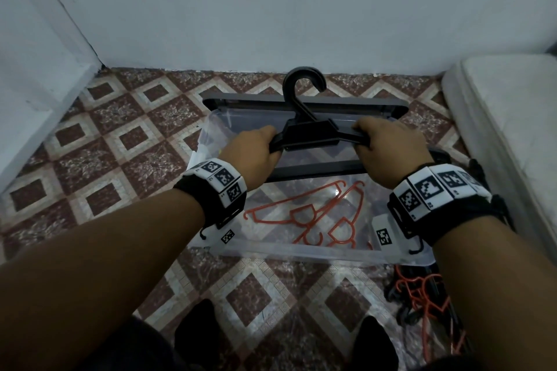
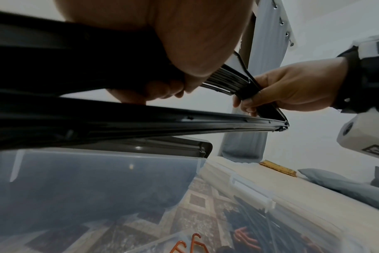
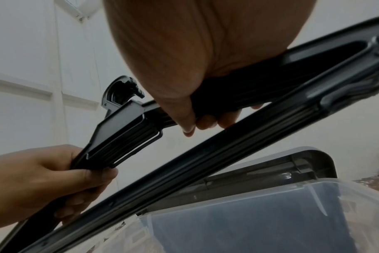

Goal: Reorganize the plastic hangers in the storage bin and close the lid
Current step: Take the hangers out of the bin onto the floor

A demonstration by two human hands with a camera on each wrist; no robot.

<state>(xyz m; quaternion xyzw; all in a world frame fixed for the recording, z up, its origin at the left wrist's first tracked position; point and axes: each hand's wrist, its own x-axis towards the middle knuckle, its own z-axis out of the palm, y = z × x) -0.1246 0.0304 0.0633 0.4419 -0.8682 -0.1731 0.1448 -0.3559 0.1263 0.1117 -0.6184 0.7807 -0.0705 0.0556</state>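
Note:
A stack of black plastic hangers hangs level over the clear storage bin, hooks pointing to the far wall. My left hand grips its left shoulder and my right hand grips the right one. The wrist views show the fingers of both hands curled under the stacked arms. Two or three orange hangers lie on the bin's floor. The dark grey lid stands open behind the bin's far rim.
A tangle of orange and black hangers lies on the tiled floor at the right, beside the bin's near corner. A white mattress runs along the right. The wall stands close behind the lid. My feet are near the bin's front.

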